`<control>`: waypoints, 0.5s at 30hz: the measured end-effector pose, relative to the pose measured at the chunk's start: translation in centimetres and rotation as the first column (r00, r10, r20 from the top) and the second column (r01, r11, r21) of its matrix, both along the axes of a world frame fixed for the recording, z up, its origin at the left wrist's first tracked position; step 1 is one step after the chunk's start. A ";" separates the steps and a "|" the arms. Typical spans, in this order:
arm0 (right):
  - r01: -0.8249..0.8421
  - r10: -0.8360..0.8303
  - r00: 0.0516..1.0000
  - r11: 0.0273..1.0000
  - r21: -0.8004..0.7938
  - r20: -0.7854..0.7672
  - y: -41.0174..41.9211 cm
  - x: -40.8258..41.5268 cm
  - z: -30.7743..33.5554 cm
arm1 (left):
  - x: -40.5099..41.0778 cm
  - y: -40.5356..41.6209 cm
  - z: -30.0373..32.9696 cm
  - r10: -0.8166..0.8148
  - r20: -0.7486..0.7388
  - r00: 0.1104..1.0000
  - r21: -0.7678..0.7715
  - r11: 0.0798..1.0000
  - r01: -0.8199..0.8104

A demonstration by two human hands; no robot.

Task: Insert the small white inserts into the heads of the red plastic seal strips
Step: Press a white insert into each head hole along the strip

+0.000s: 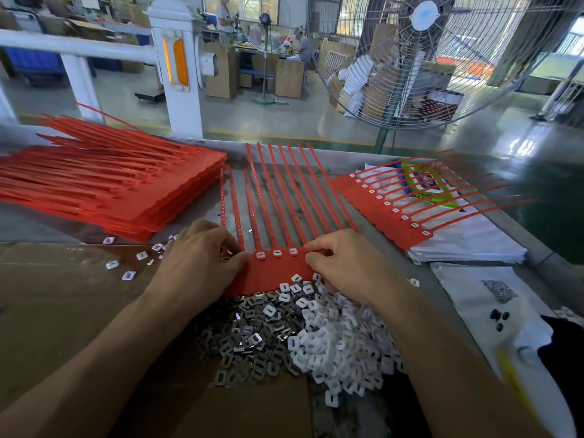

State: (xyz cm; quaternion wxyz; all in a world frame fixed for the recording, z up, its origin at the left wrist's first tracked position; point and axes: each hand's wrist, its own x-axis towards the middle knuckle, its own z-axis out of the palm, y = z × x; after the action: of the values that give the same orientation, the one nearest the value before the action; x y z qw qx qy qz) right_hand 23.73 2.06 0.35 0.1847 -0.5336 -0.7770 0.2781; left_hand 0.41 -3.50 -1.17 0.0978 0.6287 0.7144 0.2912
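A red sheet of joined seal strips lies in front of me, its tails fanning away. Three white inserts sit in heads between my hands. My left hand rests on the sheet's left end, thumb and fingers curled onto a head there. My right hand presses curled fingertips onto the heads at the right end; what it pinches is hidden. A heap of loose white inserts lies just below the sheet, next to a heap of small metal clips.
A tall stack of red strip sheets stands at the left. A sheet with inserts fitted rests on white bags at the right. Loose inserts are scattered on the cardboard. A large fan stands beyond the bench edge.
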 end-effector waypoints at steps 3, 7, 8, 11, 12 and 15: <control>-0.014 0.014 1.000 0.998 0.061 0.004 -0.2 0.1 0.2 | 0.2 0.0 0.1 0.008 0.001 1.000 -0.010 1.000 -0.008; -0.048 0.047 0.999 0.997 0.052 0.023 -0.6 -0.3 0.5 | 0.2 0.0 0.0 0.011 0.000 1.000 -0.004 1.000 -0.011; -0.051 0.049 0.998 0.998 0.048 0.042 -0.7 -0.5 0.5 | 0.1 0.0 0.0 0.010 -0.002 1.000 -0.003 1.000 -0.010; -0.048 0.045 0.996 0.998 0.032 0.073 -0.9 -0.9 0.2 | 0.2 -0.1 0.1 0.004 -0.001 1.000 -0.007 1.000 -0.004; -0.052 0.050 0.996 0.998 0.030 0.079 -0.9 -1.0 0.2 | 0.2 -0.2 0.2 0.002 0.001 1.000 -0.006 1.000 -0.002; -0.075 0.075 0.996 0.997 -0.004 0.055 -0.9 -1.0 0.0 | 0.2 -0.3 0.2 0.000 -0.002 1.000 -0.008 1.000 0.000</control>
State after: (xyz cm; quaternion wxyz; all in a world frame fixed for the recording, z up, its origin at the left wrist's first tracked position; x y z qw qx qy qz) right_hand 22.74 1.18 0.34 0.1523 -0.5116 -0.8011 0.2709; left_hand 0.57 -3.75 -0.95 0.0994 0.6286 0.7157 0.2877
